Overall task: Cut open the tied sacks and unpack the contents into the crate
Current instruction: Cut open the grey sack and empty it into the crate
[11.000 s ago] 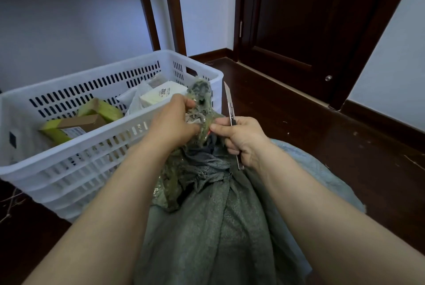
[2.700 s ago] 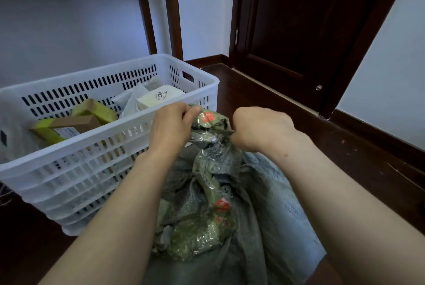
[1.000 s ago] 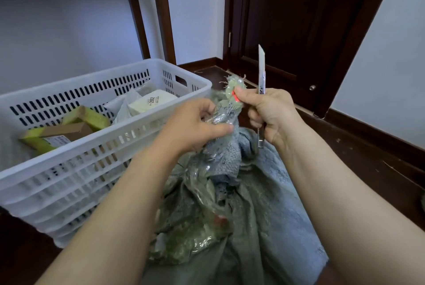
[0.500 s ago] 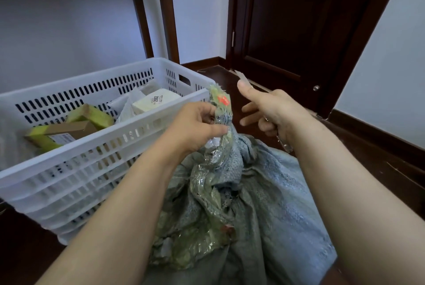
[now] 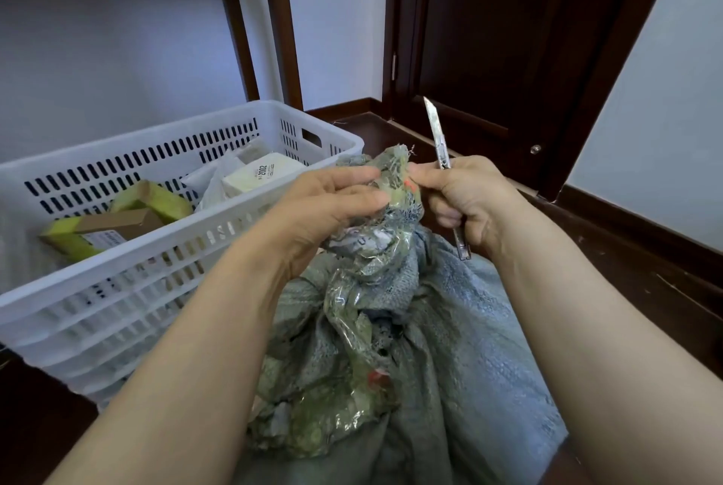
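Here we are over the grey woven sack (image 5: 450, 347), which sits low in the middle of the view on the dark wooden floor (image 5: 645, 289), just to the right of the white slotted crate (image 5: 156, 250). The sack's mouth is gathered into a twisted neck (image 5: 395, 171) wrapped in shiny clear tape (image 5: 352, 367) with flecks of red, and that neck stands up between the two hands. The left hand (image 5: 324, 206) has its grip clenched on the neck, thumb and fingers pinching it from the left side. The right hand (image 5: 465, 199) grasps a slim utility knife (image 5: 440, 140), fingers curled round the handle, and its thumb tip meets the neck from the right. The blade is out and points up and slightly away, just beside the frayed top of the neck; whether it touches, I cannot tell. The handle's end pokes out below the right hand, over the sack's cloth. In the crate there is a white box marked 2002 (image 5: 262, 175) towards the far right corner, white wrapping beside it, a brown cardboard box (image 5: 117, 224) on the left, and green packets (image 5: 156, 199) beside and under that brown box. Behind stand a dark wooden door (image 5: 489, 34) and two dark wooden posts (image 5: 281, 23) against a pale wall.
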Action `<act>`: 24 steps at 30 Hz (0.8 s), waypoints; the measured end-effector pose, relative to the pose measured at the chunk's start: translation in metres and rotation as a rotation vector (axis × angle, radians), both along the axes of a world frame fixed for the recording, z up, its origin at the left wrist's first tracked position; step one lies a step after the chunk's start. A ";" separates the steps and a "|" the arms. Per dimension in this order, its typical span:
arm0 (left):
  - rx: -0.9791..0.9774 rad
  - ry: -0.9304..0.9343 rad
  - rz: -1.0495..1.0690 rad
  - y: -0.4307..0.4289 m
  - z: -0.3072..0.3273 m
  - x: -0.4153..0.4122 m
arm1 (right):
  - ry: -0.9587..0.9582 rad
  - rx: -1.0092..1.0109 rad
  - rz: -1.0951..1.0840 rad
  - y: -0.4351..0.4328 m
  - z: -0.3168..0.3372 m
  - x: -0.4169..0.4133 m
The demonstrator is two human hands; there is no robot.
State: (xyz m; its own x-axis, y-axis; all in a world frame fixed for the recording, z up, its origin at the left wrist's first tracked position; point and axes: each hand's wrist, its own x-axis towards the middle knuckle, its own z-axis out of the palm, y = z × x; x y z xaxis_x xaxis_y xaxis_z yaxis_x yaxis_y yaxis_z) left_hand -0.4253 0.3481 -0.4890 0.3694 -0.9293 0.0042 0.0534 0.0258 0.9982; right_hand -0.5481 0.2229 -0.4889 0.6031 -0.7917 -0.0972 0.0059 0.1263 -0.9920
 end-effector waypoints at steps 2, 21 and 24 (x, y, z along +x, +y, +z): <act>-0.049 0.003 0.077 -0.001 0.000 -0.002 | 0.009 -0.013 -0.018 0.000 0.001 -0.001; -0.139 0.130 0.466 -0.011 -0.003 0.003 | 0.959 -0.986 0.380 0.037 0.074 -0.027; -0.151 0.102 0.455 -0.010 -0.002 0.003 | 1.005 -1.066 0.295 0.046 0.072 -0.019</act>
